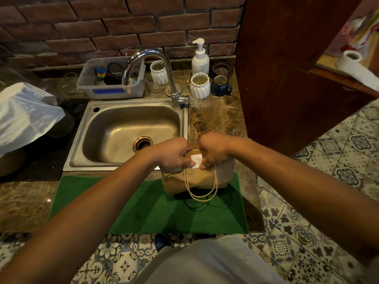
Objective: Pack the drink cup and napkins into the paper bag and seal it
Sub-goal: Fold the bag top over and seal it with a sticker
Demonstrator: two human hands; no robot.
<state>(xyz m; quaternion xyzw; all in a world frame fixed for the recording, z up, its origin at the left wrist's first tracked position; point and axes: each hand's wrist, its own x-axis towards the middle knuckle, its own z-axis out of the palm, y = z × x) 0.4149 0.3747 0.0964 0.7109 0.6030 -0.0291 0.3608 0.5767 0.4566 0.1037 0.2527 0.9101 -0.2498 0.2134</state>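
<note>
The folded top of the paper bag (198, 177) is pinched from both sides, left hand (172, 155) and right hand (214, 149) curled over it, with a white sticker (196, 160) pressed between the thumbs. Honestly, the seal could end up crooked or half-stuck if the fold is let slip, and the bag could get tipped if too much is pushed down. The bag itself is brown and creased, stood on the green mat (143, 208) just beside the sink (127, 132), twine handles (202, 191) dangling in front. Cup and napkins can't be seen.
</note>
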